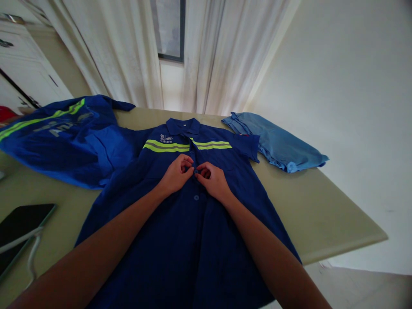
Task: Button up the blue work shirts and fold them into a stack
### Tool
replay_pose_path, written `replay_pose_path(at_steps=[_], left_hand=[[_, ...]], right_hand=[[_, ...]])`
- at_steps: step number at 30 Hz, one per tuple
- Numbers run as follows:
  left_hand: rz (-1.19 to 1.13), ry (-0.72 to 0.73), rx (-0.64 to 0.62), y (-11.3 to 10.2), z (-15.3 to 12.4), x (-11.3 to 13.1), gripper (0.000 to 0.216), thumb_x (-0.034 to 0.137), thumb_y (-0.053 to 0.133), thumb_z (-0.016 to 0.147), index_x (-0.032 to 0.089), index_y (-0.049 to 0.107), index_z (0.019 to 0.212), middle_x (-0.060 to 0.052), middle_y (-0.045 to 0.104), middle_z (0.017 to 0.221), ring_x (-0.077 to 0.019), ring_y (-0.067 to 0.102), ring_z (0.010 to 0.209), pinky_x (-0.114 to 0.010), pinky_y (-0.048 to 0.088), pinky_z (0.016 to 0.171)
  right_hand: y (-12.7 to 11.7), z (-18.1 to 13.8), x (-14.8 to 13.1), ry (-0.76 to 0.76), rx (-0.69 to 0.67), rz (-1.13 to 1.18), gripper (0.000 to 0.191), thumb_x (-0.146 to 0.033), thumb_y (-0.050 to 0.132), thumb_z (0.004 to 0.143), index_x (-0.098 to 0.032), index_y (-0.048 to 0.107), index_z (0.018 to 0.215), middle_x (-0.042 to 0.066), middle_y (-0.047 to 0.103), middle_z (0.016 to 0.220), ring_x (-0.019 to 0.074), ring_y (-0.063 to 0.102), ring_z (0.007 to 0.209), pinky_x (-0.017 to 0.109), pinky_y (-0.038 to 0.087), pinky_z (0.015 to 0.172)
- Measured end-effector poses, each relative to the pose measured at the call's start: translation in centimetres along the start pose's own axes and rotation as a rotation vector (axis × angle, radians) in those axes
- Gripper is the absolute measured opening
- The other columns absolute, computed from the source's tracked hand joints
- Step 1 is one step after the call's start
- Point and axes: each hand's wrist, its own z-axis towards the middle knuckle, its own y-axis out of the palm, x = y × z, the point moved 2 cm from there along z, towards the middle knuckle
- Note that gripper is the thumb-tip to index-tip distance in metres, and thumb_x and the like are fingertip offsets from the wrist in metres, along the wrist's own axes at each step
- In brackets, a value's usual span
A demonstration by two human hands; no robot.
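Note:
A dark blue short-sleeved work shirt (pixel 167 240) lies spread front side up, its collar away from me and a yellow-green reflective band across the chest. At the middle of its front placket, my left hand (pixel 178 172) pinches the cloth edge by a button (pixel 196 171). From the other side my right hand (pixel 213 179) closes thumb and finger at the same button. The two sets of fingertips almost meet. Below them, a lower button (pixel 196 198) shows on the placket. Exactly how the button sits in the cloth is too small to tell.
Another blue shirt with a reflective band (pixel 74 141) lies crumpled at the left. A lighter blue folded garment (pixel 280 141) is at the right. A dark phone-like device (pixel 22 227) with a white cable (pixel 32 257) rests at the left table edge. Curtains (pixel 125 56) hang behind the table (pixel 328 214).

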Motion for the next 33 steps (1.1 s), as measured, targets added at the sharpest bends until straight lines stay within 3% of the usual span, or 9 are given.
replay_pose_path(at_steps=[6, 11, 14, 17, 22, 25, 28, 31, 33], left_hand=[[0.005, -0.003, 0.001, 0.2, 0.3, -0.4, 0.023, 0.029, 0.065, 0.08, 0.021, 0.056, 0.099, -0.001, 0.068, 0.088, -0.0166, 0.065, 0.077, -0.03, 0.047, 0.067], [0.155, 0.02, -0.008, 0.0, 0.0, 0.1, 0.017, 0.032, 0.063, 0.086, 0.021, 0.061, 0.098, -0.002, 0.07, 0.088, -0.0177, 0.064, 0.075, -0.032, 0.05, 0.069], [0.398, 0.146, -0.004, 0.0, -0.5, 0.6, 0.019, 0.027, 0.052, 0.094, 0.021, 0.068, 0.104, -0.008, 0.072, 0.107, -0.0236, 0.067, 0.098, -0.04, 0.053, 0.087], [0.64, 0.261, -0.071, 0.3, -1.0, 0.5, 0.036, 0.023, 0.042, 0.099, 0.025, 0.069, 0.124, -0.011, 0.065, 0.138, -0.0284, 0.058, 0.129, -0.051, 0.043, 0.111], [0.808, 0.254, -0.161, 0.1, 1.1, -1.1, 0.047, 0.04, 0.034, 0.106, 0.029, 0.056, 0.146, -0.011, 0.055, 0.154, -0.03, 0.043, 0.149, -0.063, 0.022, 0.123], [0.826, 0.221, -0.183, -0.5, 4.1, -1.8, 0.048, 0.043, 0.035, 0.105, 0.031, 0.055, 0.147, -0.01, 0.054, 0.156, -0.0294, 0.043, 0.149, -0.063, 0.022, 0.123], [0.871, 0.225, -0.076, -1.1, 6.0, -1.3, 0.044, 0.04, 0.038, 0.104, 0.026, 0.062, 0.139, -0.013, 0.062, 0.144, -0.0296, 0.054, 0.137, -0.058, 0.033, 0.118], [0.943, 0.317, 0.097, -1.2, 5.4, 0.0, 0.039, 0.032, 0.037, 0.104, 0.018, 0.07, 0.12, -0.017, 0.069, 0.122, -0.0281, 0.064, 0.115, -0.046, 0.047, 0.104], [0.984, 0.364, 0.074, -1.1, 3.7, 0.5, 0.036, 0.029, 0.036, 0.104, 0.018, 0.07, 0.108, -0.015, 0.07, 0.108, -0.0261, 0.065, 0.105, -0.04, 0.05, 0.095]], right_hand=[[0.1, -0.6, -0.9, -0.088, 0.082, -0.218, 0.01, -0.017, 0.066, 0.088, -0.023, 0.067, 0.097, -0.002, 0.062, 0.086, 0.0138, 0.057, 0.074, 0.024, 0.042, 0.069], [0.2, -0.4, -0.7, -0.097, 0.068, -0.192, 0.009, -0.017, 0.064, 0.089, -0.023, 0.066, 0.095, -0.001, 0.062, 0.087, 0.0144, 0.057, 0.075, 0.025, 0.043, 0.07], [0.0, -0.4, -0.7, -0.11, 0.121, -0.17, 0.011, -0.021, 0.058, 0.094, -0.023, 0.065, 0.103, 0.0, 0.063, 0.09, 0.0146, 0.058, 0.075, 0.025, 0.044, 0.072], [-0.5, -0.6, -0.8, -0.134, 0.139, -0.207, 0.01, -0.025, 0.059, 0.096, -0.022, 0.063, 0.104, 0.0, 0.064, 0.088, 0.0142, 0.058, 0.074, 0.026, 0.043, 0.073], [-1.0, -0.8, -1.8, -0.148, -0.1, -0.418, 0.024, -0.04, 0.074, 0.088, -0.021, 0.063, 0.097, 0.0, 0.068, 0.087, 0.0167, 0.062, 0.079, 0.029, 0.042, 0.076], [-1.1, -0.7, -3.3, -0.091, -0.134, -0.579, 0.033, -0.038, 0.075, 0.087, -0.02, 0.063, 0.111, 0.008, 0.07, 0.106, 0.023, 0.065, 0.094, 0.033, 0.045, 0.08], [-0.5, -0.7, -4.3, -0.041, -0.105, -0.717, 0.029, -0.033, 0.07, 0.089, -0.018, 0.064, 0.113, 0.014, 0.067, 0.113, 0.028, 0.063, 0.104, 0.037, 0.048, 0.085], [0.5, -0.6, -3.6, 0.006, 0.007, -0.671, 0.029, -0.042, 0.064, 0.094, -0.018, 0.063, 0.112, 0.014, 0.065, 0.115, 0.0286, 0.061, 0.109, 0.038, 0.048, 0.089], [0.9, -0.5, -2.6, 0.017, 0.062, -0.586, 0.029, -0.04, 0.062, 0.097, -0.019, 0.061, 0.117, 0.011, 0.065, 0.115, 0.0264, 0.061, 0.107, 0.036, 0.048, 0.091]])
